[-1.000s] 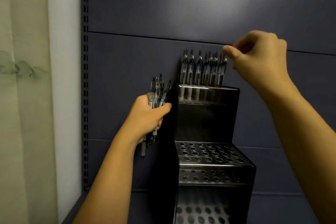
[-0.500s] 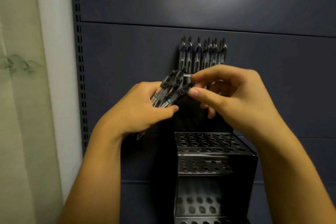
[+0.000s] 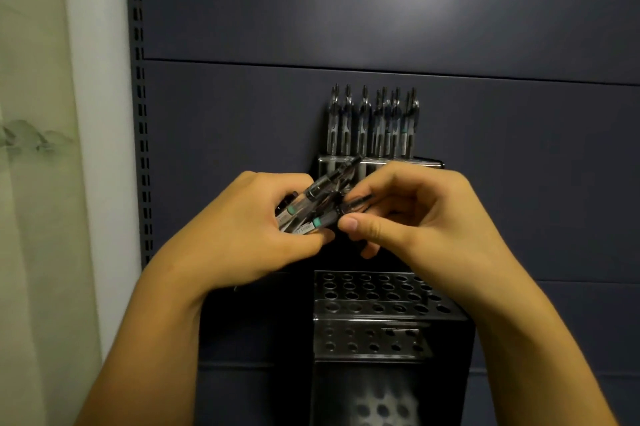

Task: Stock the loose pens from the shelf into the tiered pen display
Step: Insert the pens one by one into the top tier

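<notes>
Dim scene; a soft glare patch on the back panel (image 3: pixel 398 3) high above the fingers, deep shadow below them, edges slightly bowed

One head-worn wide-angle view looks forward and slightly down, close in. It faces the dark back panel (image 3: pixel 381 10) squarely. Both hands sit mid-frame.

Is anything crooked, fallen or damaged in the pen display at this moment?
Nothing stands out. The pens in the top tier stand upright in a row, and the middle tier has only open holes. The left hand holds a loose bundle of pens, not yet stocked.
</notes>
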`<action>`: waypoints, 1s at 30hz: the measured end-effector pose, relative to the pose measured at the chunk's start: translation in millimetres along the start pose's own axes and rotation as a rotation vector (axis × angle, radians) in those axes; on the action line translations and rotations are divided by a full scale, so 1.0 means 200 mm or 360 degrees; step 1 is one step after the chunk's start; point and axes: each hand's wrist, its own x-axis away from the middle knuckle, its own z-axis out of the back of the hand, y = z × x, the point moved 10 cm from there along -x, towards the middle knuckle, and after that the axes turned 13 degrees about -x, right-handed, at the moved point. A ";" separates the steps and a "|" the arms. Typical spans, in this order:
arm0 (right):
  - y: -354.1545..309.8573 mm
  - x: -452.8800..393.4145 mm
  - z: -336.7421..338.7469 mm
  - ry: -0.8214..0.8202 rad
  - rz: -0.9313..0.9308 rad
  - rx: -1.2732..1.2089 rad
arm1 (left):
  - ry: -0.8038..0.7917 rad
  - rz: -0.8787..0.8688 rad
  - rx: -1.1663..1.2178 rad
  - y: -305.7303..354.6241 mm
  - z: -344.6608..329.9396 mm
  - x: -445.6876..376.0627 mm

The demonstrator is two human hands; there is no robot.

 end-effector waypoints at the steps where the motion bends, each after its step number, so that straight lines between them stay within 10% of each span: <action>1: 0.01 0.00 0.01 0.0005 -0.0010 -0.0026 | 0.0004 0.0012 -0.0007 0.00 0.00 0.00; 30: 0.12 -0.05 0.03 0.0190 -0.0207 -0.0412 | -0.0119 0.0122 0.0161 -0.10 -0.09 -0.06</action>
